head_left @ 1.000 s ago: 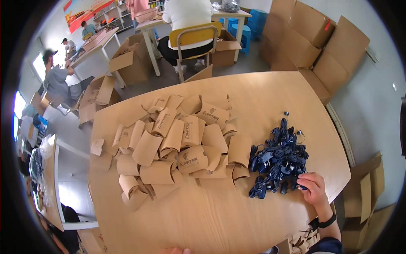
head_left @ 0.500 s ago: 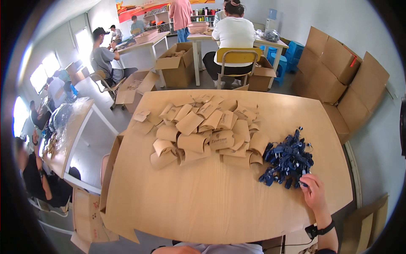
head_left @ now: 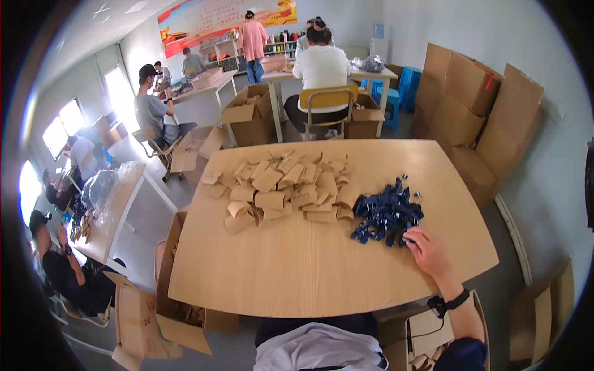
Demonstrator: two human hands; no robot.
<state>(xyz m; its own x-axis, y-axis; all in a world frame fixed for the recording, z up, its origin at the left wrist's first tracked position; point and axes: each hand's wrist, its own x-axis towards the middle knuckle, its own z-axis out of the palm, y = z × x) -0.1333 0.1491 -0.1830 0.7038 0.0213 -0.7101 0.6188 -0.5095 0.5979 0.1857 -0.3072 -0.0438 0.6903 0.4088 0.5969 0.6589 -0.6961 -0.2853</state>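
My right hand [head_left: 427,249] reaches in from the lower right, a black band [head_left: 456,300] around its wrist. Its fingers close together at the near right edge of a heap of small navy-blue strap-like pieces [head_left: 388,212] with shiny bits among them. A small piece of that heap appears pinched at the fingertips, partly hidden by them. Left of the heap lies a loose pile of brown cardboard pillow boxes [head_left: 270,200], some with dark print. My left hand is out of view.
Both piles rest on a light wooden table [head_left: 297,272]. An open carton [head_left: 179,315] stands at its left, another [head_left: 476,328] under my right forearm. Large cartons [head_left: 470,105] lean at the right wall. Several people work at tables beyond; one seated person [head_left: 68,266] is at the left.
The view has tilted and shifted, so the table sits further left and more of my lap shows. My right hand stays at the blue heap's near right edge.
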